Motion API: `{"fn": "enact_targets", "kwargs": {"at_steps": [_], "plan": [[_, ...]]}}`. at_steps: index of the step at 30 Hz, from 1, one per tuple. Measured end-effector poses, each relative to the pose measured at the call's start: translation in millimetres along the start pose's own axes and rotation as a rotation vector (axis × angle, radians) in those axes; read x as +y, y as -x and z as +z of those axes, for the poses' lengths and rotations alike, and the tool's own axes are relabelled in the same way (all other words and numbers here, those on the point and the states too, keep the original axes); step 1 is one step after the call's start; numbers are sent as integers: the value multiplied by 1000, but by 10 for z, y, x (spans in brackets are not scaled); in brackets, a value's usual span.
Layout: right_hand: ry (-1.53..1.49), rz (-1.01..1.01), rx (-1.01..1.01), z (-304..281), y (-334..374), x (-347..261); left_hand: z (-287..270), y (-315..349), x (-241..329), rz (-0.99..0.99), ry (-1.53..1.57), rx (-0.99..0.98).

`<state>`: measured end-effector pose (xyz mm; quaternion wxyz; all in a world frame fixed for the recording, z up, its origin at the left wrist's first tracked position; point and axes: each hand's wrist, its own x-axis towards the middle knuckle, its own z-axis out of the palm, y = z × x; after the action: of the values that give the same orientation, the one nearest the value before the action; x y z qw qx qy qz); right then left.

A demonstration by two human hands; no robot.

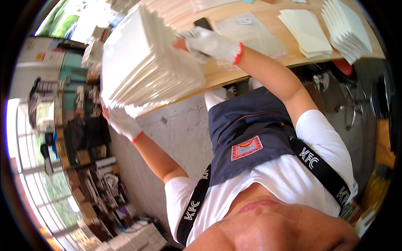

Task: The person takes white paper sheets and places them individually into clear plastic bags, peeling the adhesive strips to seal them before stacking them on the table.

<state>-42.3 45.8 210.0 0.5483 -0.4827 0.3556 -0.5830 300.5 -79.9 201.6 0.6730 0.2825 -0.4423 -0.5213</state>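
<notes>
A thick stack of white sheets in clear plastic sleeves [140, 58] is tilted over the near left edge of the wooden table [178, 11]. My left hand [124, 122], in a white knit glove with a red cuff, grips its near lower corner; some fingers are hidden by the stack. On the stack's right side my right hand [204, 43], gloved the same way, has its fingers curled at the sleeves' edges. Just beyond that hand lies a dark, phone-like object [203, 24]. Flat clear plastic sleeves [247, 35] rest on the table to its right.
Two fanned piles, folded white sheets [307, 35] and more white sheets [346, 33], sit at the table's right end. Below that end stands a wheeled chair [379, 97]. Shelves with boxes and clutter [90, 167] line the left side, by windows.
</notes>
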Motion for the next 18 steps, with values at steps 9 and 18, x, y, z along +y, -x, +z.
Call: {"fn": "enact_targets", "kwargs": {"at_steps": [9, 18], "plan": [[1718, 861, 501, -2086, 2919, 1264, -1242, 2016, -1826, -509, -551, 228], [-148, 314, 1336, -3002, 3145, 1007, 967, 2146, -2352, 418, -1068, -978]]}}
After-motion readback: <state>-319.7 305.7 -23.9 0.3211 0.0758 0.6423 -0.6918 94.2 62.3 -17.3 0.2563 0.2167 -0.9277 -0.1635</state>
